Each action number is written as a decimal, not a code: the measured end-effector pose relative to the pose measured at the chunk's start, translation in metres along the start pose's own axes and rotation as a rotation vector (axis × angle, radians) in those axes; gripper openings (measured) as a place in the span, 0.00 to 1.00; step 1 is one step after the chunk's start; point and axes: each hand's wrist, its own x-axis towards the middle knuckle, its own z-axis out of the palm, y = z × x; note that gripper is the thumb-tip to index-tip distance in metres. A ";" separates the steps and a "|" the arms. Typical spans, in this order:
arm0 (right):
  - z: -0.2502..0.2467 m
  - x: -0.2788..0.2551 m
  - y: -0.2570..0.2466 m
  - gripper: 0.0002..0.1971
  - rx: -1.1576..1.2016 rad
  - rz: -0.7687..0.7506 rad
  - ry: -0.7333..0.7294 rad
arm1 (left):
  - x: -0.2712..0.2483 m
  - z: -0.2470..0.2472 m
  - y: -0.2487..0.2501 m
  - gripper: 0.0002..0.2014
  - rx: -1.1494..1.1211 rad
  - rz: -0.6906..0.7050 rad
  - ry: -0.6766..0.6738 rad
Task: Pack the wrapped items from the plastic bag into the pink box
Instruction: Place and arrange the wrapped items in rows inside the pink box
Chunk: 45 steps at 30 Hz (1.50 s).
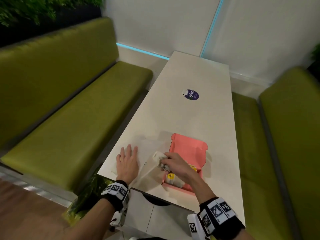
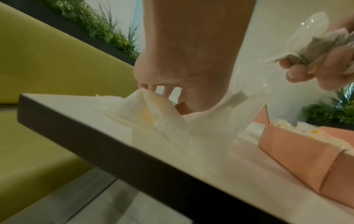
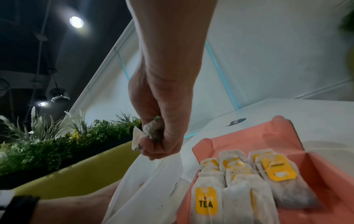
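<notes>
Fingers of your right hand (image 1: 174, 164) are curled around a crumpled wrapped tea bag (image 1: 160, 157), held above the table (image 1: 190, 118) between the plastic bag (image 1: 147, 170) and the open pink box (image 1: 188, 148). Your left hand (image 1: 127, 161) lies flat with straight, spread fingers, pressing the clear plastic bag against the white tabletop just left of the box. Inside the box, tea bags (image 3: 239, 181) with yellow tags sit in rows, one tag reading "TEA". Farther along the table lies a round purple sticker (image 1: 191, 94).
</notes>
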 end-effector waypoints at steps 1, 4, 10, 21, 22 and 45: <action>-0.003 -0.002 0.000 0.08 0.022 -0.010 0.007 | -0.001 -0.005 0.002 0.30 -0.030 -0.005 0.017; -0.012 -0.011 0.000 0.09 0.090 -0.031 0.027 | -0.006 -0.026 0.015 0.24 -0.224 0.069 0.166; -0.029 -0.031 0.003 0.15 0.222 -0.046 0.100 | -0.033 -0.074 0.074 0.10 -0.867 0.359 0.152; -0.029 -0.044 0.031 0.15 0.547 0.040 0.279 | -0.049 -0.071 0.124 0.12 -1.044 0.426 -0.001; -0.029 -0.045 0.033 0.10 0.579 0.038 0.281 | -0.049 -0.070 0.125 0.12 -1.038 0.426 0.012; -0.047 -0.057 0.046 0.05 0.437 -0.079 0.463 | -0.032 -0.085 0.124 0.02 -0.797 0.502 0.031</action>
